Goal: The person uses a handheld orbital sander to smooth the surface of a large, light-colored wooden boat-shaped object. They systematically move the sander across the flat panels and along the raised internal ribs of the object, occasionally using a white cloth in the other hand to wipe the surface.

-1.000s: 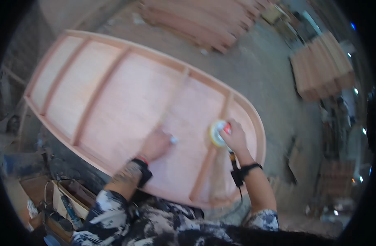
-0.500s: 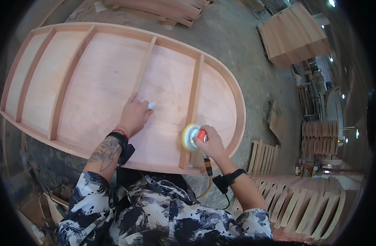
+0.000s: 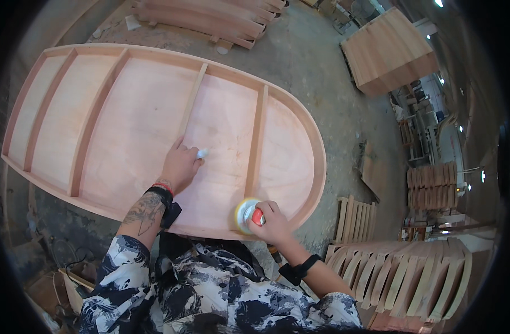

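A large wooden panel (image 3: 138, 122) lies in front of me, with a raised rim, a rounded right end and several cross slats. My right hand (image 3: 275, 225) is wrapped round a pneumatic disc sander (image 3: 245, 215) with a red grip and a yellow-edged pad. The pad covers the near end of the right-hand slat (image 3: 256, 139), by the near rim. At the near end of the middle slat (image 3: 194, 103), my left hand (image 3: 180, 166) has its index finger stretched along the wood. Its other fingers are closed on a small whitish piece (image 3: 202, 153), too blurred to name.
Curved wooden pieces (image 3: 405, 275) stand in a row at the lower right, beside a slatted wooden stack (image 3: 356, 221). A big wooden block (image 3: 388, 50) is at the far right. More stacked boards (image 3: 205, 19) lie beyond the panel. The sander's hose (image 3: 275, 254) runs down beside me.
My right hand has brought the sander nearer to me along the right-hand slat, to its near end. My left hand stays by the middle slat. The view has shifted slightly.
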Available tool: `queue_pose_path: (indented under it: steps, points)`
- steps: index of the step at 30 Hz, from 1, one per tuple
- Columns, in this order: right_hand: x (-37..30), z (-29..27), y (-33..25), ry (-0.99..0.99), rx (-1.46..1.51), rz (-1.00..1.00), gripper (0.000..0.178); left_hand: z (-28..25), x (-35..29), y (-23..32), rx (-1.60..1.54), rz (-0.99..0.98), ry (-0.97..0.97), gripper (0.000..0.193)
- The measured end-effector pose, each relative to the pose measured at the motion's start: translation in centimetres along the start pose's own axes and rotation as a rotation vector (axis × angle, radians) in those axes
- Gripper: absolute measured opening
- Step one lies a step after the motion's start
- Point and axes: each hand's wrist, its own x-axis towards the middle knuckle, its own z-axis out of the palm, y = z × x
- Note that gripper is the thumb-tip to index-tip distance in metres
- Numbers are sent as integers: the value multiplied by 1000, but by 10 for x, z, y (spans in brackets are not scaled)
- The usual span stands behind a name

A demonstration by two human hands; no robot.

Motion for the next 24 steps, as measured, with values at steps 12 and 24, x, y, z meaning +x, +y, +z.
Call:
queue_pose_path:
  steps: [12, 24]
  points:
    - [140, -21, 30, 134, -55, 177, 58, -3, -2, 5, -36, 11, 56, 20]
    - [97, -31, 22, -14, 120, 6, 63, 7, -3, -2, -50, 1, 39, 18]
